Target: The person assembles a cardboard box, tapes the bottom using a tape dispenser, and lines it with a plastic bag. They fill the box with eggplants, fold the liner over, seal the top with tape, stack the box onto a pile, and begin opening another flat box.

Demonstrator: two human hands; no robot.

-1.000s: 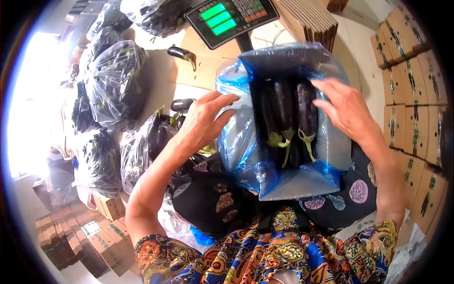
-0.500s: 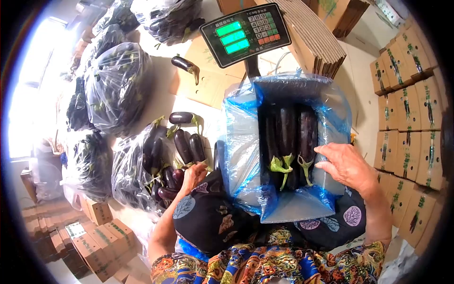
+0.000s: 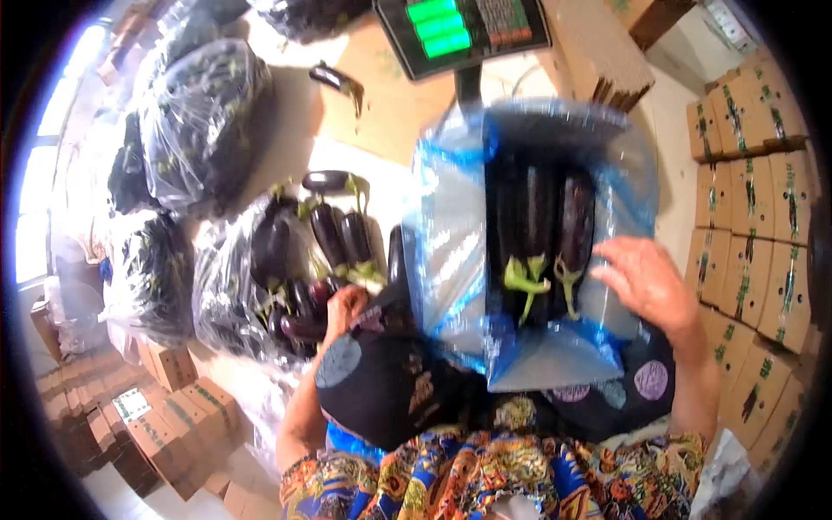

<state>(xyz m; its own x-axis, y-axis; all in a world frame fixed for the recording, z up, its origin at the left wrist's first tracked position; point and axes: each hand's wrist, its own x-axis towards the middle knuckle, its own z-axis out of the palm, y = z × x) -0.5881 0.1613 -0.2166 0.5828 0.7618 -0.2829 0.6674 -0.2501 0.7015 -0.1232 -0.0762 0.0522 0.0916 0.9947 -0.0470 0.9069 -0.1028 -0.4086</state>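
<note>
A box lined with clear blue plastic (image 3: 451, 251) stands before me, several dark eggplants (image 3: 537, 208) lying in it with green stem ends toward me. At its right side is my right hand (image 3: 646, 282), thumb and fingers apart, holding nothing; the fingertips are by the liner's edge. My left hand (image 3: 347, 305) is closed at the loose eggplants (image 3: 299, 316) left of my knee. Blur hides what its fingers hold, if anything. More eggplants (image 3: 340, 236) lie just beyond that hand, beside an opened clear bag (image 3: 227, 286).
A scale display (image 3: 464, 35) with lit green readouts rises behind the box. Full clear bags of eggplants (image 3: 208, 130) line the left. One eggplant (image 3: 336, 80) lies on flat cardboard (image 3: 381, 113). Stacked cartons (image 3: 750, 199) stand at right, more cartons (image 3: 178, 425) at lower left.
The view has shifted, so the scale display sits higher in it. My left hand has drawn back slightly from the stems toward the nearer eggplants. My right hand stays beside the box.
</note>
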